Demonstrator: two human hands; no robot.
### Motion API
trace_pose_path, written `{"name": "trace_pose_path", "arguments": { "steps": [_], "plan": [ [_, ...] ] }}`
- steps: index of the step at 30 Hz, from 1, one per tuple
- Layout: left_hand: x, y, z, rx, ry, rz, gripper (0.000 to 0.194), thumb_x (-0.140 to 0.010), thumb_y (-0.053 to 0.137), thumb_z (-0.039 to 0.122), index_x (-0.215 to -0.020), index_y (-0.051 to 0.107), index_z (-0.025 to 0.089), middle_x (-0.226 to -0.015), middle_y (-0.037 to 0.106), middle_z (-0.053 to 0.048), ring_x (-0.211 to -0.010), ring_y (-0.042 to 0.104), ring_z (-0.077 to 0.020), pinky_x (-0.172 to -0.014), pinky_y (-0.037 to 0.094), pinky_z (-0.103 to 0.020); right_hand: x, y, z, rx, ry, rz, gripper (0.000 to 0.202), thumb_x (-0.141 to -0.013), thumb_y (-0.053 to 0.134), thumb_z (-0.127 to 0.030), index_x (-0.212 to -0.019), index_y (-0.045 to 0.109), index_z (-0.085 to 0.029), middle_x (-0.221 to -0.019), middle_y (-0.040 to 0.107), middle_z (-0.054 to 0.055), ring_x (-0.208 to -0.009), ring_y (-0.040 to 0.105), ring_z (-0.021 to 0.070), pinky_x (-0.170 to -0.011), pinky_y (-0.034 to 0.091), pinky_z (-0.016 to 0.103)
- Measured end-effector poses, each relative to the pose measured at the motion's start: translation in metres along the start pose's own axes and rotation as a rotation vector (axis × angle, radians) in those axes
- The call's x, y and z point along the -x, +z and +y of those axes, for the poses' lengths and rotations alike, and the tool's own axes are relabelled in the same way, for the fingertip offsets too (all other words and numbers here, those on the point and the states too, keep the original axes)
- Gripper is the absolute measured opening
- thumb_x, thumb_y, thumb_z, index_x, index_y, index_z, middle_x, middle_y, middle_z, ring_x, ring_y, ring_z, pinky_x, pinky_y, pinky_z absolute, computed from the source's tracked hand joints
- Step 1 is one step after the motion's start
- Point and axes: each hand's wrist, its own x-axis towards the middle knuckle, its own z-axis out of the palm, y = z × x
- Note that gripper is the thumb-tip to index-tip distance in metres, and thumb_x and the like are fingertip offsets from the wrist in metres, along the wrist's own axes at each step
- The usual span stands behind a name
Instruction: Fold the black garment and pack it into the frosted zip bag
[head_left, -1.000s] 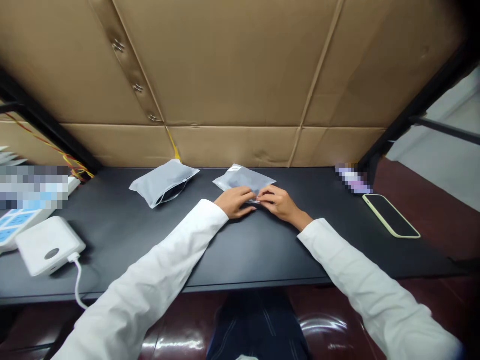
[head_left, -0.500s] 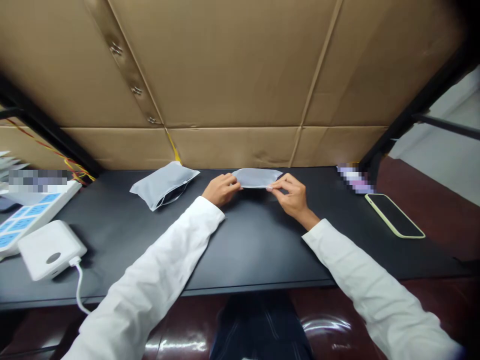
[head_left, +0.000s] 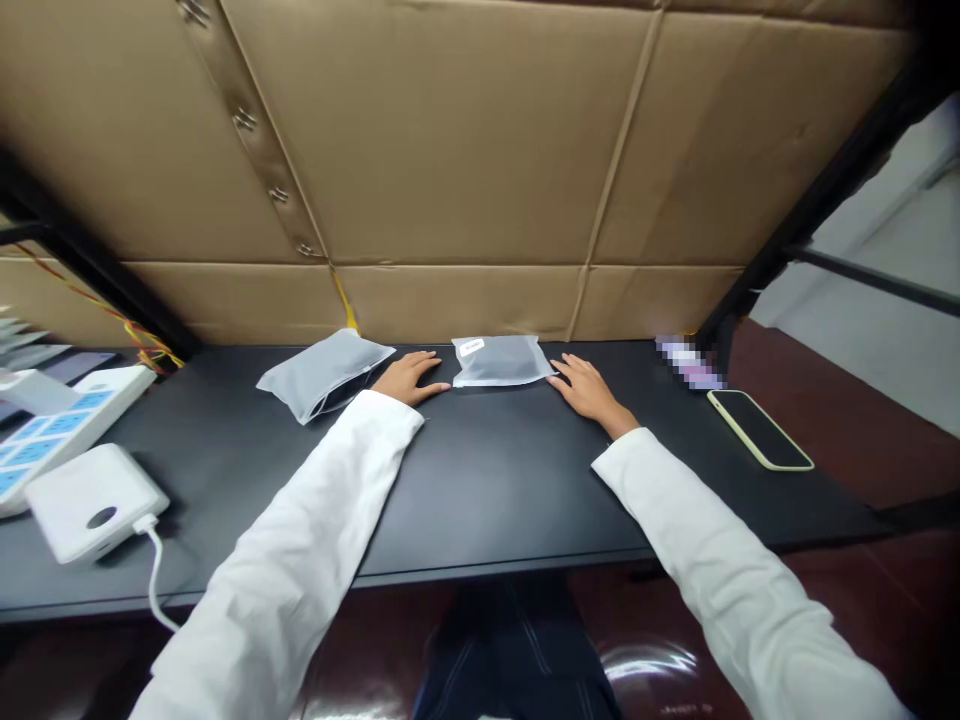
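A frosted plastic pouch (head_left: 504, 362) with a small white label near its upper left corner lies flat on the black table (head_left: 480, 470), close to the cardboard wall. My left hand (head_left: 410, 378) rests on the table just left of it, fingers spread and holding nothing. On the other side, my right hand (head_left: 589, 387) lies with its fingers apart, the fingertips at or very near the pouch's lower right corner. Left of my left hand lies a larger frosted bag (head_left: 326, 368), its mouth gaping toward the lower right.
Cardboard (head_left: 465, 150) closes off the back. At left are a white power strip (head_left: 94, 400) and a white square device (head_left: 97, 500) with a cable. A phone (head_left: 759, 430) in a pale case lies at right, below a blurred-out item (head_left: 690, 362). Black frame bars flank both sides.
Both hands have let go of the small pouch and moved apart to its sides. The pouch, raised and tilted before, now lies flat with its label showing. The view has shifted slightly.
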Motion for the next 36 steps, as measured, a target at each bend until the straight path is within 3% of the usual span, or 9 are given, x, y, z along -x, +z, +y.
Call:
{"name": "trace_pose_path", "arguments": {
  "steps": [3,11,18,27,30,33,36],
  "plan": [
    [0.001,0.003,-0.003,0.014,-0.036,-0.047,0.085,-0.084,0.04,0.078,-0.135,0.055,0.011,-0.147,0.046,-0.017,-0.139,0.039,-0.0325,-0.119,0.029,-0.047,0.0,0.002,-0.003,0.053,0.025,-0.093,0.057,-0.099,0.034,-0.053,-0.144,0.046,-0.02,-0.155,0.036,0.014,-0.146,0.029,0.0296,-0.119,0.02,0.052],
    [0.0,0.006,0.0,0.011,-0.056,-0.024,0.075,-0.086,0.044,0.071,-0.134,0.055,0.015,-0.147,0.047,-0.014,-0.139,0.04,-0.0319,-0.118,0.03,-0.049,0.002,0.005,-0.006,0.118,0.0,-0.153,0.06,-0.1,0.026,-0.054,-0.15,0.036,-0.022,-0.159,0.027,0.015,-0.149,0.021,0.0288,-0.119,0.017,0.054],
    [0.0,0.006,0.001,-0.005,-0.05,-0.023,0.07,-0.088,0.047,0.066,-0.134,0.055,0.014,-0.147,0.046,-0.015,-0.139,0.04,-0.0324,-0.117,0.031,-0.05,0.002,0.005,-0.005,0.055,0.016,-0.128,0.06,-0.099,0.031,-0.054,-0.149,0.038,-0.02,-0.157,0.031,0.014,-0.148,0.023,0.0284,-0.12,0.018,0.053],
    [0.002,0.009,0.009,0.057,-0.029,-0.033,0.064,-0.09,0.05,0.058,-0.138,0.049,0.016,-0.147,0.047,-0.014,-0.14,0.039,-0.0309,-0.117,0.031,-0.049,0.003,0.006,-0.002,-0.074,-0.006,0.069,0.055,-0.096,0.044,-0.043,-0.144,0.043,-0.017,-0.146,0.049,0.013,-0.138,0.042,0.0295,-0.117,0.027,0.055],
    [0.003,0.007,0.016,0.1,-0.026,-0.007,0.069,-0.09,0.051,0.055,-0.148,0.035,0.02,-0.145,0.05,-0.012,-0.133,0.048,-0.0301,-0.111,0.038,-0.048,0.004,0.006,-0.01,-0.089,-0.008,0.184,0.057,-0.093,0.05,-0.04,-0.144,0.043,-0.016,-0.145,0.05,0.015,-0.135,0.045,0.0313,-0.116,0.028,0.058],
    [0.003,0.007,0.028,0.157,0.054,0.051,0.08,-0.088,0.058,0.05,-0.153,0.021,0.022,-0.137,0.057,-0.012,-0.123,0.057,-0.0274,-0.101,0.048,-0.041,0.007,0.004,-0.026,-0.133,-0.101,0.322,0.057,-0.091,0.053,-0.036,-0.143,0.044,-0.016,-0.144,0.051,0.016,-0.133,0.046,0.03,-0.113,0.035,0.053],
    [0.002,0.011,0.046,0.116,0.206,0.142,0.052,-0.094,0.052,0.041,-0.142,0.043,0.024,-0.121,0.065,-0.009,-0.102,0.067,-0.0209,-0.086,0.054,-0.032,0.014,0.001,-0.047,-0.182,-0.253,0.412,0.054,-0.091,0.055,-0.034,-0.141,0.046,-0.018,-0.14,0.054,0.015,-0.131,0.048,0.0294,-0.109,0.041,0.051]
  ]
}}
